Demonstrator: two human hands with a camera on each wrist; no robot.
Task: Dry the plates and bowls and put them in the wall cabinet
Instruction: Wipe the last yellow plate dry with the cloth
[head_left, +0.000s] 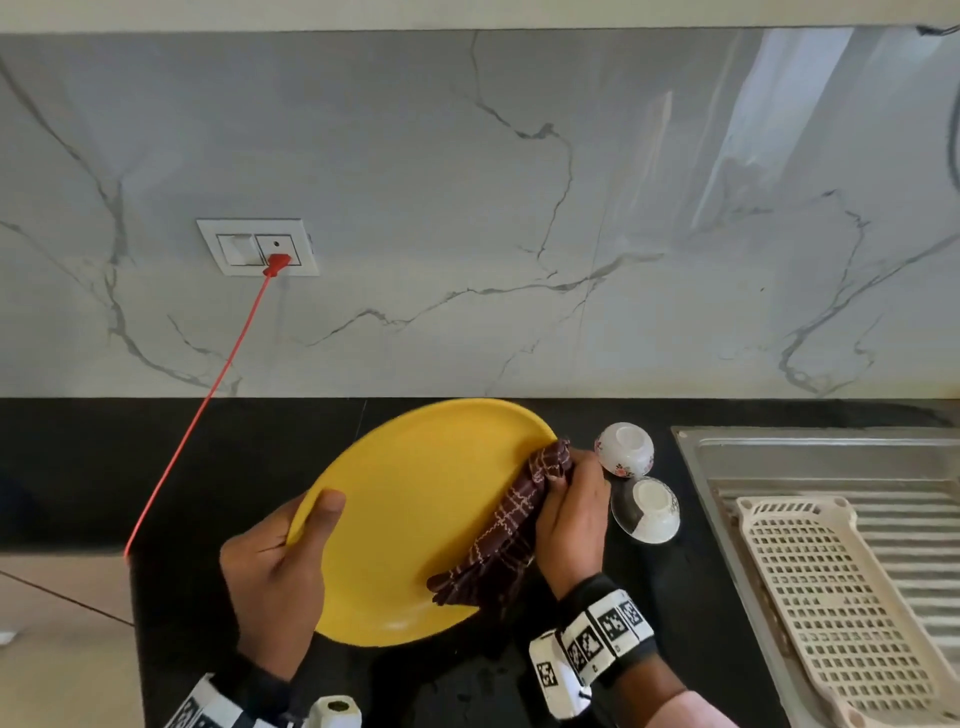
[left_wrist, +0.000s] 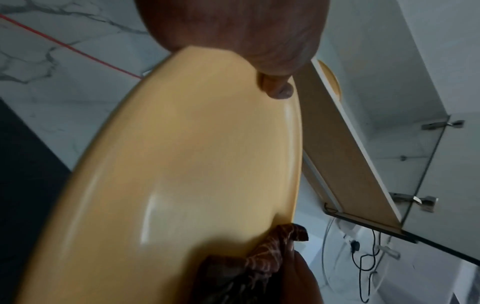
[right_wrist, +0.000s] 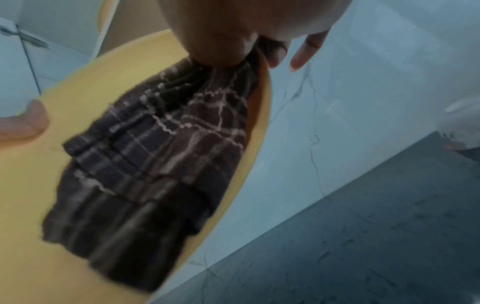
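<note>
A large yellow plate (head_left: 415, 519) is held tilted above the black counter. My left hand (head_left: 280, 566) grips its left rim, thumb on the upper face. My right hand (head_left: 569, 514) pinches a dark brown checked cloth (head_left: 506, 530) over the plate's right rim; the cloth drapes down across the plate face (right_wrist: 155, 164). Two small white bowls stand upside down on the counter just right of my right hand: a floral one (head_left: 623, 449) and a black-and-white one (head_left: 647, 509). In the left wrist view the plate (left_wrist: 182, 174) fills the frame, with an open wall cabinet (left_wrist: 363, 144) behind it holding another yellow plate (left_wrist: 331, 78).
A steel sink drainboard (head_left: 831, 467) with a beige perforated plastic tray (head_left: 841, 597) lies at the right. A red cable (head_left: 208, 400) runs from a wall socket (head_left: 257, 247) down across the marble backsplash. The black counter (head_left: 156, 467) ends at the left.
</note>
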